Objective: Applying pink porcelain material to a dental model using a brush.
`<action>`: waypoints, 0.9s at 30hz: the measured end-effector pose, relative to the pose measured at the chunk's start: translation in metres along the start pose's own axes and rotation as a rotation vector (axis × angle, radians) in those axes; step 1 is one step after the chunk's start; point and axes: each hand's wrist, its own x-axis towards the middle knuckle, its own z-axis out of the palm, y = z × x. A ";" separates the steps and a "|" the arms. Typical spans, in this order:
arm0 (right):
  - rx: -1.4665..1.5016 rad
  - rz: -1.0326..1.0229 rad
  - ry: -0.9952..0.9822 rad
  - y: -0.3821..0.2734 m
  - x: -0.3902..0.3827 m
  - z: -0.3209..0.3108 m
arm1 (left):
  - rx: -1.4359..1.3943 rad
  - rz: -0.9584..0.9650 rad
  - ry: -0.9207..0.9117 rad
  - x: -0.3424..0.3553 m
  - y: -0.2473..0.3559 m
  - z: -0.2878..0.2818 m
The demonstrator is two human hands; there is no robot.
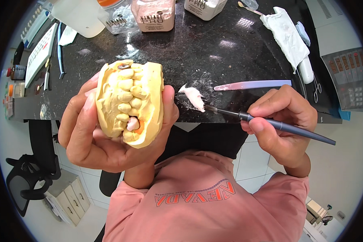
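Observation:
My left hand (pixel 121 137) is wrapped around a yellow dental plaster model (pixel 107 94), held up with its row of teeth toward me. One tooth (pixel 132 122) near its lower end is pale pinkish white, beside an orange patch. Between thumb and fingers of my right hand (pixel 280 119) is a thin brush (pixel 282 125) with a dark blue-grey handle. Its tip points left and touches, or nearly touches, a mound of pale pink-white paste (pixel 194 99) on the dark counter. Behind the brush lies a pale violet spatula-like strip (pixel 252 85).
Powder jars (pixel 153 16) and a translucent container (pixel 80 20) stand at the counter's (pixel 213 48) back. To the right are a crumpled white cloth (pixel 284 38) and scissors (pixel 317 90). A white palette (pixel 41 55) and a blue tool (pixel 60 50) lie left. A chair (pixel 32 177) stands lower left.

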 end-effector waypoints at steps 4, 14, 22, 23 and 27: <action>-0.032 -0.017 -0.032 0.000 0.001 -0.002 | 0.002 -0.033 -0.003 0.000 0.003 0.002; 0.144 -0.358 0.050 0.008 -0.003 0.002 | -0.127 -0.047 0.000 0.000 0.002 0.004; 0.241 -0.599 0.142 0.013 0.005 0.046 | -0.021 -0.026 0.001 -0.003 0.003 -0.002; 0.245 -0.605 0.138 0.013 0.006 0.048 | -0.004 -0.019 0.007 -0.003 0.003 -0.002; 0.243 -0.606 0.115 0.013 0.011 0.053 | 0.029 -0.018 0.013 -0.002 0.005 -0.002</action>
